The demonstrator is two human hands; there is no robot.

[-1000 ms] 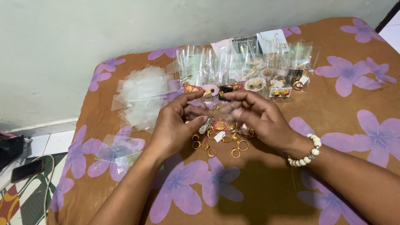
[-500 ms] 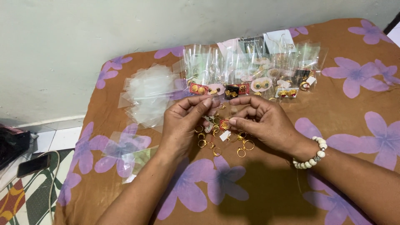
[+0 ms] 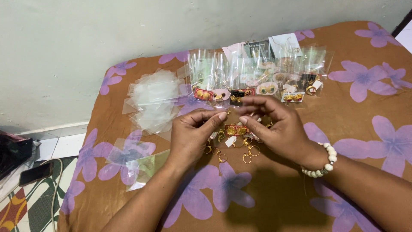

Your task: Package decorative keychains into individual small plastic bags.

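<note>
Gold on red, a small jewellery card [image 3: 236,129] lay on the bedspread [image 3: 365,129] just below the fingertips of both hands, with loose gold rings [image 3: 249,151] scattered around and just under it. The left hand [image 3: 193,134] and the right hand [image 3: 281,129] met above the card, each with thumb and forefinger drawn nearly together in a fine pinch, tips almost touching across the gap. Something thin and clear may have been stretched between them, but whether either hand really had hold of anything could not be told. A white bead bracelet [image 3: 322,165] sat on the right wrist.

By the look of it the work was at the stage of handling one small piece between the fingertips, over the loose pile and not yet among the packed ones. Any further handling of a thing this light would call for a gentle two-handed pinch and a steady hold, since the film and rings would slip easily.

Beyond the hands stood a row of filled clear sachets [image 3: 257,75], each with gold pieces inside. To the left lay a heap of empty clear bags [image 3: 154,101], and nearer the edge a few more flat bags [image 3: 143,168]. Off the bed, a dark phone [image 3: 36,173] rested on the floor.
</note>
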